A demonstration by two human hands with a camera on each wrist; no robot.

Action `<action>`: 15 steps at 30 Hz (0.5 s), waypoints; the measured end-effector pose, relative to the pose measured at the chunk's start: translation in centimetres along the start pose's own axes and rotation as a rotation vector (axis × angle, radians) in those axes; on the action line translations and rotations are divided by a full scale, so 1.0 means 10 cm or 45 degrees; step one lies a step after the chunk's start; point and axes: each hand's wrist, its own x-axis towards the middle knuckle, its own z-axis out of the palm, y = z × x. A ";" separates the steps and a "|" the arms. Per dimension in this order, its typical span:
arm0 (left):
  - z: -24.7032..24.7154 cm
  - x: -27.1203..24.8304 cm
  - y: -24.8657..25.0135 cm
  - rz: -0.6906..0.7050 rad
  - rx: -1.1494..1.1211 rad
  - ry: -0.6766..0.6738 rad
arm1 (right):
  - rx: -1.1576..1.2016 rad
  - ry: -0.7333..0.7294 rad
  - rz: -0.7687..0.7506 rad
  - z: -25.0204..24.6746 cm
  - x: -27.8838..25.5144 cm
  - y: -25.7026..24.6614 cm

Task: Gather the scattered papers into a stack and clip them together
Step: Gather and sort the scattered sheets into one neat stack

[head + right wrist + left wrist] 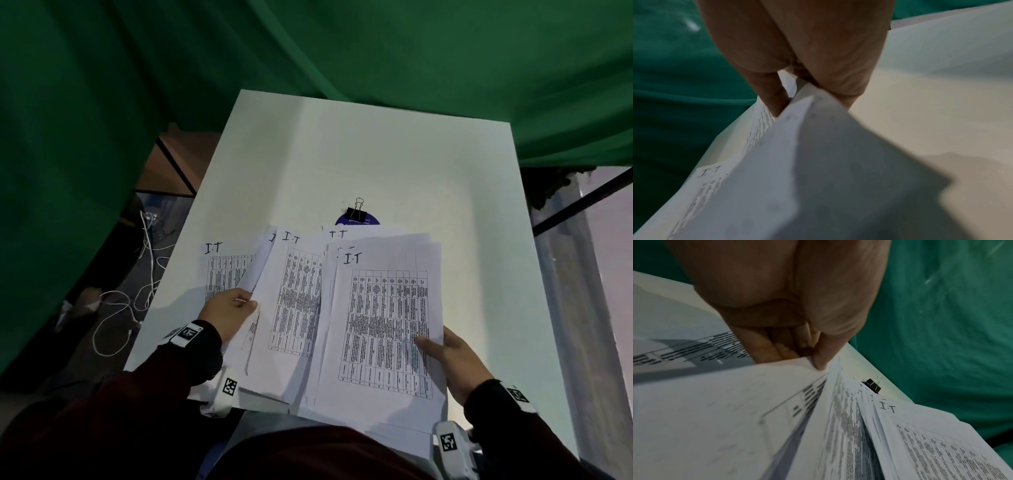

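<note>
Your left hand (228,310) pinches a fanned bunch of papers (294,301) at its left edge, thumb on top; your right hand (452,359) pinches the thicker bunch (383,325) at its right edge, thumb pressed on the print, fingers underneath — both bunches sit over the near part of the table (394,154), overlapping in the middle; one sheet (222,270) lies flat on the left, outside either grip, so don't miss it; the clip (356,213) stands just beyond the papers on a blue disc (371,221), untouched. The risk, I'd say, is the fan: sheets sit skewed, so closing the bunches too fast could buckle a corner or let inner sheets slide out; the near edges overhang the table toward you, so a loose sheet could drop to your lap. The far half of the table gives room to tap the edges square; the left edge is close, the right roomier.
</note>
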 end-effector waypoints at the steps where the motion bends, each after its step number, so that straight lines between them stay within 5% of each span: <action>1: 0.00 0.00 0.01 -0.024 -0.020 -0.002 | -0.005 -0.001 -0.002 0.01 0.00 0.00; 10: -0.01 -0.13 0.20 0.005 0.104 -0.124 | -0.071 0.015 -0.006 0.01 0.00 0.01; 15: -0.17 -0.09 0.27 0.012 0.312 -0.050 | -0.067 0.024 -0.004 -0.03 -0.01 0.05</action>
